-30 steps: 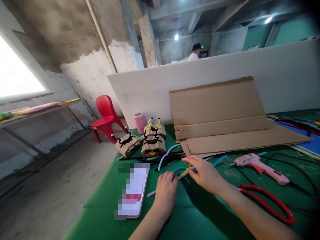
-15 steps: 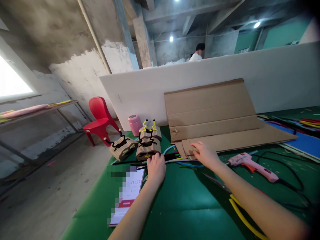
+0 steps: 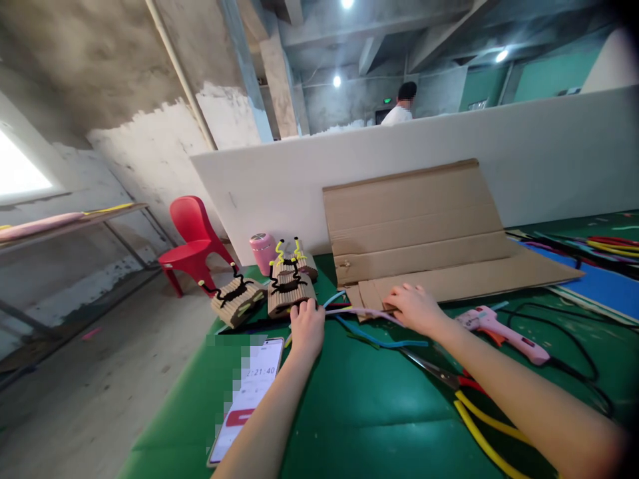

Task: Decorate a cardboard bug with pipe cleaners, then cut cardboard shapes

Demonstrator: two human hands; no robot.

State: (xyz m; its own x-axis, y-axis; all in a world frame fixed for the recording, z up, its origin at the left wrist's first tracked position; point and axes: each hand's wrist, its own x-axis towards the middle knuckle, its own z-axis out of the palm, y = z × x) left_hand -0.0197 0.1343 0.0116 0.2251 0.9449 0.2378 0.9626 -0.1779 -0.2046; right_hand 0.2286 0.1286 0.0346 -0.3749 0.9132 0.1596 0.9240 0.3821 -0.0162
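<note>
My left hand (image 3: 307, 327) is closed, fingers curled down over pipe cleaners at the front of a ridged cardboard figure (image 3: 290, 299). From its fingers a lilac pipe cleaner (image 3: 362, 310) bows across to the underside of my right hand (image 3: 414, 309). That hand rests with bent fingers at small cardboard strips (image 3: 367, 299); its fingertips are partly hidden, and I cannot make out what they pinch. A blue pipe cleaner (image 3: 379, 340) lies below. Two similar figures stand nearby, one at the left (image 3: 238, 301) and one behind (image 3: 298, 266), with black or yellow pipe-cleaner parts.
A phone (image 3: 252, 392) showing a timer lies by my left forearm. Scissors (image 3: 449, 380) with yellow handles and a pink glue gun (image 3: 509, 332) with its cord are on the right. A folded cardboard sheet (image 3: 414, 219) leans on the white partition (image 3: 269, 179); a pink canister (image 3: 262, 253) stands left.
The lilac pipe cleaner now arches between my hands. My right hand has shifted slightly and its fingers are more bent at the strips. The blue pipe cleaner is more exposed. The view has turned slightly.
</note>
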